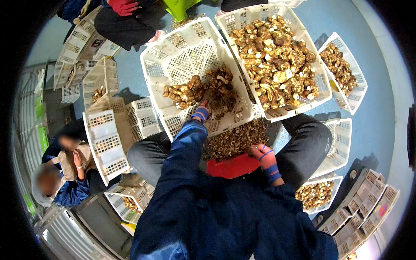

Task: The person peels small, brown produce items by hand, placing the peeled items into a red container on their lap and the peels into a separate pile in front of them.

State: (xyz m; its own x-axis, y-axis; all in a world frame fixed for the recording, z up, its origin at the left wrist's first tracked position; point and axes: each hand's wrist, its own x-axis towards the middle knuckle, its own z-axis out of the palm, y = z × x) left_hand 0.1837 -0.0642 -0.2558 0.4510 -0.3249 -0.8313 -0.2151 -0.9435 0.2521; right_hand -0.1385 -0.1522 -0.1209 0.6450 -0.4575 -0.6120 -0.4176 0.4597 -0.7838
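My left hand, in a reddish glove with blue bands, reaches over the near wall of a white plastic crate. Its fingertips are among brown knobbly mushrooms, and whether they grip one is hidden. More dark pieces and loose dirt lie beside it in that crate. My right hand, gloved the same way, is curled near my right thigh. A small thin tool pokes from its fingers, too small to name surely. Below the hand spreads a heap of brown trimmings, by a red surface.
To the right, a second white crate is heaped with mushrooms. Smaller baskets of mushrooms stand on the blue floor. Stacked crates and seated people are at left; another person's red-gloved hand shows ahead.
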